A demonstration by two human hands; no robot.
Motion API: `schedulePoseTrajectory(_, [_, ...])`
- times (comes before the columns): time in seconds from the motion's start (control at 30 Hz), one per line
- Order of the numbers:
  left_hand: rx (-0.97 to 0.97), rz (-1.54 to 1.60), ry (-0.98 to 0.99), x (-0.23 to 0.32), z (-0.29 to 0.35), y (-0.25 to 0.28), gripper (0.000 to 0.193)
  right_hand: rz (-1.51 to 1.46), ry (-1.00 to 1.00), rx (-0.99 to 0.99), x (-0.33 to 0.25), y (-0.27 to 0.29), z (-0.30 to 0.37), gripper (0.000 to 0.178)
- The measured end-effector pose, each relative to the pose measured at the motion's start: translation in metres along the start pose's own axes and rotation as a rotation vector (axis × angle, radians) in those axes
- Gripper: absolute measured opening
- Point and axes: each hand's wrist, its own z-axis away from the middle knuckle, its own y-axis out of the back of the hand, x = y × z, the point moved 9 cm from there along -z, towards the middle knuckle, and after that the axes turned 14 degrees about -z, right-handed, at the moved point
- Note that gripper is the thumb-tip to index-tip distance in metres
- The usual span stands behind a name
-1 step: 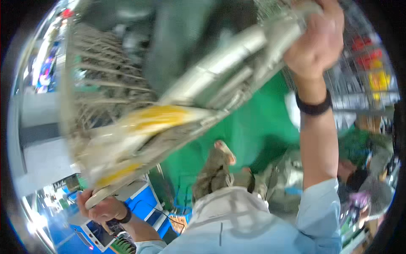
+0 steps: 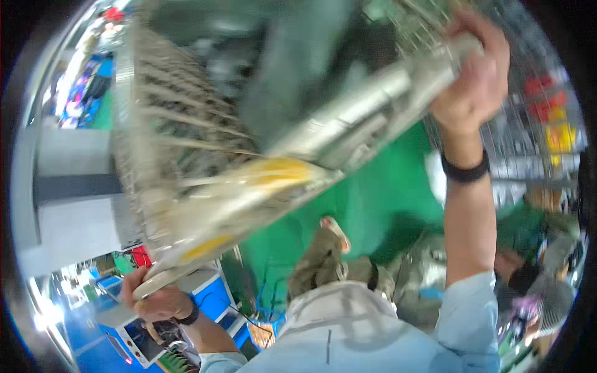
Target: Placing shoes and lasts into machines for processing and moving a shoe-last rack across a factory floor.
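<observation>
A large off-white wire basket spans the upper middle of the view, held up at a slant and blurred by motion. My left hand is closed round its lower left end, where a pale rounded edge sticks out. Far right, the upper end is gripped by my right hand, whose fingers are smeared. Along the near side run white and clear wrapping and a yellow patch. Dark grey-green contents show inside, too blurred to name.
Green floor lies below the basket. A wire rack with red and yellow items stands on the right. At lower left are a white-and-blue device and blue-fronted units. A grey sack lies near my legs.
The basket and both hands have shifted slightly to the right in the view, the right hand also a little lower. Both hands keep their grip.
</observation>
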Motion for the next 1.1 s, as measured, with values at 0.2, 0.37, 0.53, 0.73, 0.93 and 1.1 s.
schedulePoseTrajectory(0.2, [-0.178, 0.027, 0.059, -0.015, -0.011, -0.079, 0.059, -0.126, -0.359, -0.322, 0.038, -0.071, 0.001, 0.048])
schedulePoseTrajectory(0.37, [-0.159, 0.180, 0.080, -0.018, -0.048, -0.120, 0.056, -0.058, -0.256, -0.272, 0.073, -0.100, 0.015, 0.055])
schedulePoseTrajectory(0.53, [-0.323, 0.240, 0.185, -0.040, -0.036, -0.147, 0.045, -0.027, -0.239, -0.229, 0.085, -0.116, 0.037, 0.059])
schedulePoseTrajectory(0.73, [-0.331, 0.123, 0.265, -0.049, -0.031, -0.161, 0.064, -0.032, -0.147, -0.195, 0.069, -0.130, 0.048, 0.050])
schedulePoseTrajectory(0.93, [-0.431, 0.167, 0.556, -0.086, -0.019, -0.181, 0.052, -0.034, -0.087, -0.170, 0.052, -0.144, 0.042, 0.038])
schedulePoseTrajectory(1.1, [-0.384, 0.144, 0.538, -0.087, -0.009, -0.183, 0.052, 0.011, -0.117, -0.217, 0.055, -0.138, 0.045, 0.032])
